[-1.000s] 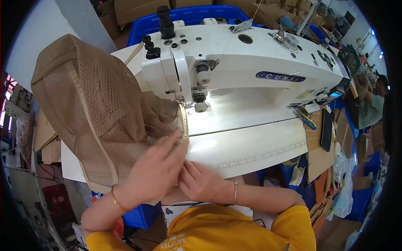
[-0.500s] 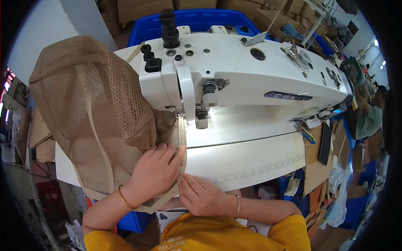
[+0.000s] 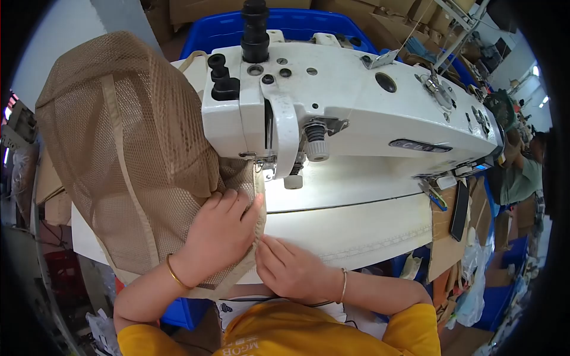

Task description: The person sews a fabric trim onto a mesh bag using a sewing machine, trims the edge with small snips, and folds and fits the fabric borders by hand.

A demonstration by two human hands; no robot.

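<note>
Seen from above, a person in a yellow shirt (image 3: 279, 332) works at a white sewing machine (image 3: 350, 115) on a pale desk (image 3: 344, 237). Brown mesh fabric (image 3: 77, 142) lies bunched on the desk to the left of the machine, its beige edging (image 3: 259, 222) running up under the presser foot (image 3: 267, 173). The left hand (image 3: 218, 234) lies palm down on the mesh, index finger along the edging; whether its grip is closed on the cloth I cannot tell. The right hand (image 3: 291, 267) has its grip together, fingertips pinching the edging just beside the left hand. At the desk's right end, a dark phone (image 3: 459, 210) and blue-and-green-handled snips (image 3: 437, 199) rest on brown cardboard (image 3: 444, 255)
</note>
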